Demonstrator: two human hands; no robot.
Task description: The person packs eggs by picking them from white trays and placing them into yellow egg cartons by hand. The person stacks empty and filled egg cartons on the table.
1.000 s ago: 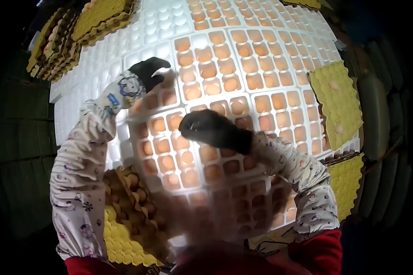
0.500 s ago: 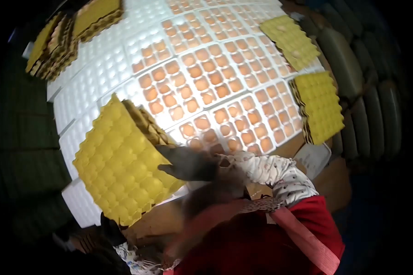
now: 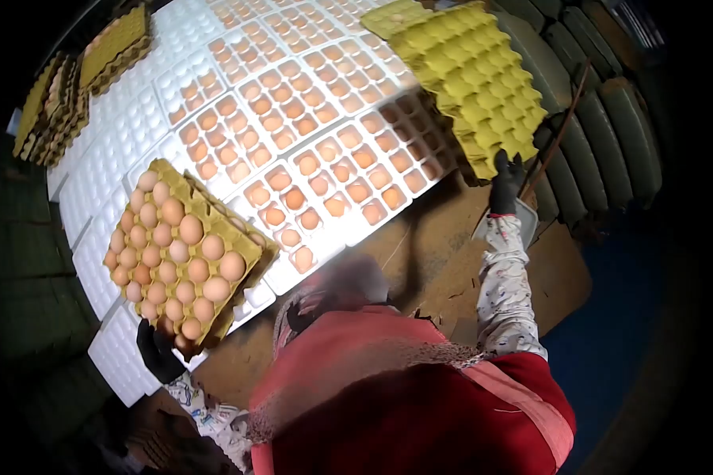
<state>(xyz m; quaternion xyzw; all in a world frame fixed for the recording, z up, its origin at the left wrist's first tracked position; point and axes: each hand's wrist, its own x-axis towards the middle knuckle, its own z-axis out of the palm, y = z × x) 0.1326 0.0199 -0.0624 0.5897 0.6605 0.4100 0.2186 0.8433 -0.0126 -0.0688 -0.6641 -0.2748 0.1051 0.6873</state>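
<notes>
My left hand (image 3: 160,352), in a black glove, is at the lower corner of a cardboard tray full of brown eggs (image 3: 166,253), its fingers partly hidden under the edge. That tray sits tilted at the left front, on top of another tray. At the right, my right hand (image 3: 507,184), also gloved in black, grips the near corner of an empty yellow egg tray (image 3: 475,79), which is raised over the right edge of the white trays. White plastic trays (image 3: 281,162) with eggs in their cells lie between my hands.
White trays without eggs (image 3: 127,146) cover the left side. Stacked cardboard trays (image 3: 115,47) stand at the back left. Dark green sacks (image 3: 602,150) line the right, beside a thin stick (image 3: 561,131). Brown cardboard (image 3: 436,253) lies near my body.
The yellow tray that covered the left stack is off, showing eggs beneath. My right hand has swung from the left stack to the far right with an empty yellow tray. The view has shifted.
</notes>
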